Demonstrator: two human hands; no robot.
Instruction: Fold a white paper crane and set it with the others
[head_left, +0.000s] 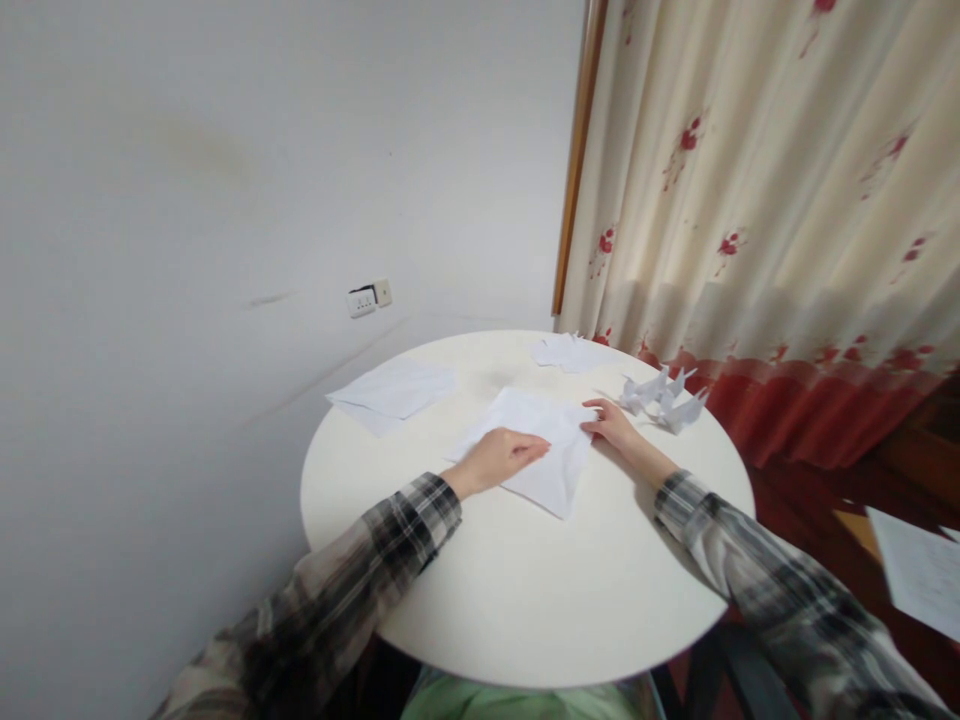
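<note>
A white sheet of paper [551,485] lies at an angle on the round white table, its lower corner pointing toward me. My left hand [504,457] rests on the middle of the sheet, its fingers closed and pointing right. At the sheet's right corner is my right hand [611,425], with bent fingers and thumb at the paper's edge; it seems to pinch that corner. Just beyond the right hand stand several folded paper cranes [666,398].
More white sheets [397,388] lie at the table's [547,610] left rim. Further white paper pieces [568,352] lie at its far side. A wall with a socket [361,303] is at the left, a flowered curtain [757,200] behind at the right. Papers [919,570] lie lower right.
</note>
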